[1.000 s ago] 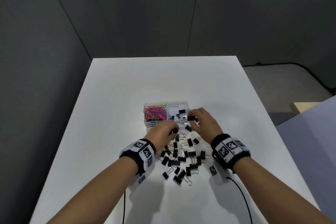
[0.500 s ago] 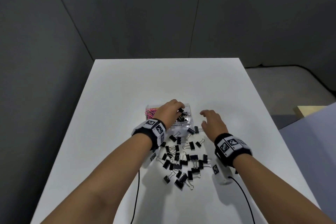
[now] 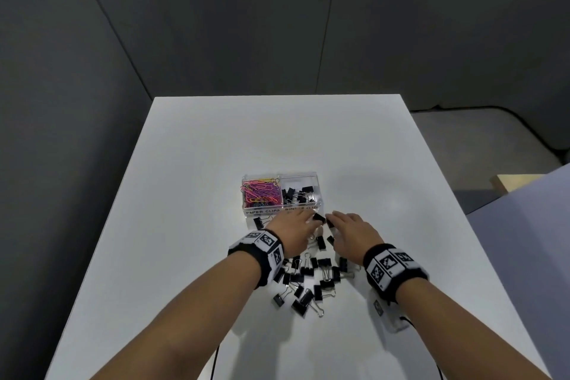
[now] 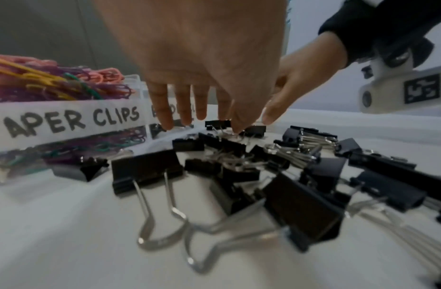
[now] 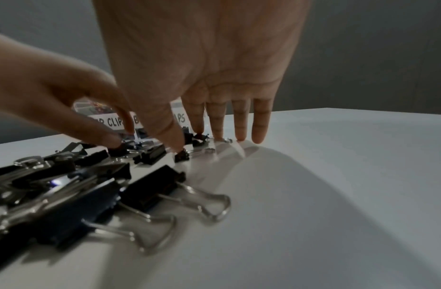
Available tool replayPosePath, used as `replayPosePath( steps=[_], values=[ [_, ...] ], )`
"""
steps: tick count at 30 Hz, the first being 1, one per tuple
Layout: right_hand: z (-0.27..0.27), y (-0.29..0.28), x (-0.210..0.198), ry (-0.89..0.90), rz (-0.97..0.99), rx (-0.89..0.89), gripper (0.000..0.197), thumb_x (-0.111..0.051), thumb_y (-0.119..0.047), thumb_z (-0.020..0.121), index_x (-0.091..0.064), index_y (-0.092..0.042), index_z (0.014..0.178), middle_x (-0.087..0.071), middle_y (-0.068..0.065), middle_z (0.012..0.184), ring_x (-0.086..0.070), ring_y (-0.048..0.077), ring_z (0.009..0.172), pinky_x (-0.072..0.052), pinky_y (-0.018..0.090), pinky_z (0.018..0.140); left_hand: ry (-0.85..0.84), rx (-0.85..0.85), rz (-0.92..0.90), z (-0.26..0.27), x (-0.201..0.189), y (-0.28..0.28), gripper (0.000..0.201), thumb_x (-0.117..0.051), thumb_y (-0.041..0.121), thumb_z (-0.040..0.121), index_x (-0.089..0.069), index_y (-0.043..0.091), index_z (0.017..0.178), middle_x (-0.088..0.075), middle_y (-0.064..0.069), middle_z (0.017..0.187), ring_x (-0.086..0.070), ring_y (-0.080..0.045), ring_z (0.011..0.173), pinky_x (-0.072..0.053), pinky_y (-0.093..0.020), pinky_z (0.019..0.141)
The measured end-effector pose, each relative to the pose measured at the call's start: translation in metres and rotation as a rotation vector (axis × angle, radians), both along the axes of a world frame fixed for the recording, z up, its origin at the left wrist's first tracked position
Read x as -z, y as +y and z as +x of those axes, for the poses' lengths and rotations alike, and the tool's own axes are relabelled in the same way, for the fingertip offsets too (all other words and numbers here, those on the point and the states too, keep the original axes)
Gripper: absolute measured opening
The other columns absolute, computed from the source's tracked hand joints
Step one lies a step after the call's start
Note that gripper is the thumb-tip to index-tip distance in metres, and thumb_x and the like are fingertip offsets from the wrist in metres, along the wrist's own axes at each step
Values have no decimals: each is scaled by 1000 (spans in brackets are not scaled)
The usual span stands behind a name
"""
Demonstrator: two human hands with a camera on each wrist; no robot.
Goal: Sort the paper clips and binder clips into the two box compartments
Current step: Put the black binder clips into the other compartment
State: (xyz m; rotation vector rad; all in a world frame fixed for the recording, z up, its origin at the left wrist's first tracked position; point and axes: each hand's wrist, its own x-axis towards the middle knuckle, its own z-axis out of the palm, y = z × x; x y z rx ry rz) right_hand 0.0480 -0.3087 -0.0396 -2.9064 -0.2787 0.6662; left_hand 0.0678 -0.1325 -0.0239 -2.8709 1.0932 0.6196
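White desk (image 3: 191, 182), rectangular, long axis running away from the person, set into a corner of dark grey wall panels (image 3: 277, 18). Grey floor on the right with a dark cable along it; a pale wooden edge and a lavender surface at the far right.

Clear two-compartment box (image 3: 319, 194) near the desk centre, long axis left-right, labelled front facing the person. Left compartment, marked PAPER CLIPS, holds the coloured paper clips (image 3: 261, 193). Right compartment holds a few black binder clips.

Loose binder clip pile (image 3: 308, 278) lies on the desk on the person's side of the box, from just in front of its label back between both wrists. Wire handles point every way, no common direction.

Left hand (image 3: 294, 230) is low over the far end of the pile, just in front of the box, fingers extended downward, tips at a clip (image 4: 235, 129); cannot tell if it actually pinches it. Right hand (image 3: 350, 230) is just beside it, fingers straight and spread, tips down on the desk and on small clips (image 5: 199, 139), gripping nothing visible. Marker-tagged black bands on both wrists.
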Motion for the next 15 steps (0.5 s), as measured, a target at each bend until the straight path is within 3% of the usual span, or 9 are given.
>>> replayPosePath(
  steps=[4,9,12,15],
  values=[
    [-8,-6,-2,37,-35,-4,71,-60,-32,83,-23,-23,144,-29,2,149,-32,25,133,-42,39,103,39,-67,-11,-4,12,3,62,-50,28,92,-22,21,147,-25,-6,153,-34,-29,134,-43,-45,98],
    [-7,2,0,47,40,127,63,-65,-28,83,-34,-24,137,-37,6,136,-41,27,122,-49,39,92,114,-211,-94,-1,10,-7,68,-56,17,90,-19,22,146,-29,-10,147,-35,-30,131,-50,-45,92],
    [-6,11,3,36,61,147,47,-61,-24,85,-43,-21,129,-41,9,126,-47,29,112,-49,39,89,155,-255,-73,2,13,-19,75,-57,9,87,-16,26,148,-28,-13,144,-33,-34,131,-50,-46,92],
    [-7,17,5,2,87,169,30,-53,-17,89,-47,-13,118,-45,12,118,-53,32,101,-50,40,84,168,-295,-47,5,17,-27,65,-55,15,90,-23,27,145,-27,-15,145,-31,-38,131,-48,-48,94]
  ],
)
